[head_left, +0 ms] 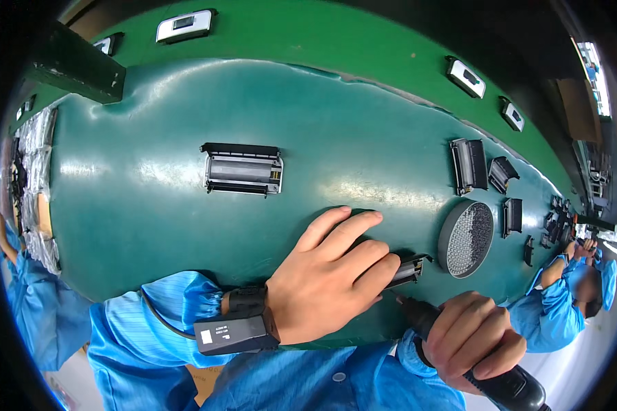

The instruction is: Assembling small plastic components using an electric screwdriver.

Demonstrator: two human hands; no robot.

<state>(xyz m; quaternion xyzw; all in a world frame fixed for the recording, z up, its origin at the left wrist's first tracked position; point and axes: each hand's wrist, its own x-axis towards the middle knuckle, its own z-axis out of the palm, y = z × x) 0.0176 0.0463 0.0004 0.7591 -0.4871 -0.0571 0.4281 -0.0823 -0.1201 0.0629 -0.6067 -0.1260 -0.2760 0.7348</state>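
Firmly closed grip (474, 335) around screwdriver (500, 383)

A green mat (185, 205) covers the bench. A grey and black plastic housing (242, 169) lies near the mat's middle. By the near edge a small black part (410, 269) lies just beside a round grey tray of tiny pieces (467, 238). More black plastic parts (469, 165) lie toward the right end. Silvery wrapped stacks (35, 185) line the left end.
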